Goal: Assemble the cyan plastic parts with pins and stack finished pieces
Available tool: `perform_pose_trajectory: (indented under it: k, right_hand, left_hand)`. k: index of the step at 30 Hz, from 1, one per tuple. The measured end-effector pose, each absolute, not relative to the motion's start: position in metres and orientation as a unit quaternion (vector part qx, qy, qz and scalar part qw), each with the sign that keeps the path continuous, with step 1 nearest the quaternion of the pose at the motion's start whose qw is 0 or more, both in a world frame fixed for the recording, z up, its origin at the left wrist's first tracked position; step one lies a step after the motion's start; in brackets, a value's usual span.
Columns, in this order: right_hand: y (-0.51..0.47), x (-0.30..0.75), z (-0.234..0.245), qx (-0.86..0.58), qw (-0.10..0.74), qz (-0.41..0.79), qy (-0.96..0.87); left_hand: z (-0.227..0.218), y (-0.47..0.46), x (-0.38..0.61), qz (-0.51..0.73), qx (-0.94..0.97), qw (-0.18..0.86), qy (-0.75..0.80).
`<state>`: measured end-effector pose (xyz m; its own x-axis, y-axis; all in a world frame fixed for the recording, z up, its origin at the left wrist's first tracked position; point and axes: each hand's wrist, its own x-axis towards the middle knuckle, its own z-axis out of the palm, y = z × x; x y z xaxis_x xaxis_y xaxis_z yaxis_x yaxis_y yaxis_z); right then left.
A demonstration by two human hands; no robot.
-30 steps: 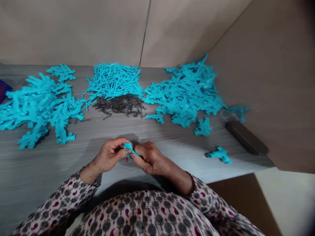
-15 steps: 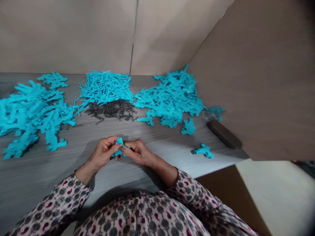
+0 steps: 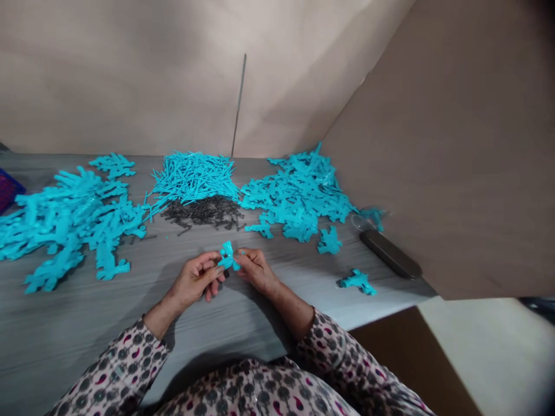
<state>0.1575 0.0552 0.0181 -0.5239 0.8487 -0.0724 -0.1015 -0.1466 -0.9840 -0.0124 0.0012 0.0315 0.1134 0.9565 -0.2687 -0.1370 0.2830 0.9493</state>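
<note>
Between my two hands, above the table (image 3: 143,306), is a small turquoise moulded plastic piece (image 3: 228,254) with several stubby arms. My right hand (image 3: 259,273) pinches its right side between thumb and fingers. From the left, my left hand (image 3: 197,280) has its thumb and forefinger at the piece's left edge, its other fingers curled below. A small dark spot shows by the left fingertips; I cannot tell what it is. Just beyond my hands lies a heap of short dark pins (image 3: 203,211). Behind it is a pile of thin turquoise sticks (image 3: 195,176).
A heap of turquoise pieces (image 3: 299,196) lies at the back right, another turquoise heap (image 3: 65,214) at the left. Single pieces (image 3: 329,240) lie nearer on the right, by a dark oblong object (image 3: 390,254). Brown panels (image 3: 433,144) wall the back and right.
The turquoise piece has turned upright and shows more. My left fingers have loosened around it and spread lower. The view has tilted upward, and a dark blue-edged object shows at far left.
</note>
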Motion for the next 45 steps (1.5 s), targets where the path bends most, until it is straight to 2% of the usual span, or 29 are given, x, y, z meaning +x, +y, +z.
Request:
perform_pose_trajectory:
  k: [4,9,16,37,45]
  right_hand:
    - [0.055,0.158,0.016,-0.357,0.364,0.672,-0.536]
    - [0.054,0.159,0.015,-0.353,0.389,0.649,-0.551]
    - [0.057,0.164,0.025,-0.292,0.351,0.664,-0.592]
    - [0.052,0.171,0.040,-0.331,0.340,0.601,-0.643]
    - [0.049,0.167,0.043,-0.330,0.336,0.622,-0.626]
  left_hand:
    - [0.024,0.004,-0.011,0.393,0.436,0.619,0.522]
    - [0.019,0.008,-0.007,0.409,0.445,0.596,0.529]
    - [0.018,0.009,-0.013,0.373,0.489,0.609,0.502]
    - [0.038,0.005,-0.012,0.363,0.482,0.618,0.503]
    - [0.035,0.006,-0.011,0.352,0.502,0.608,0.504]
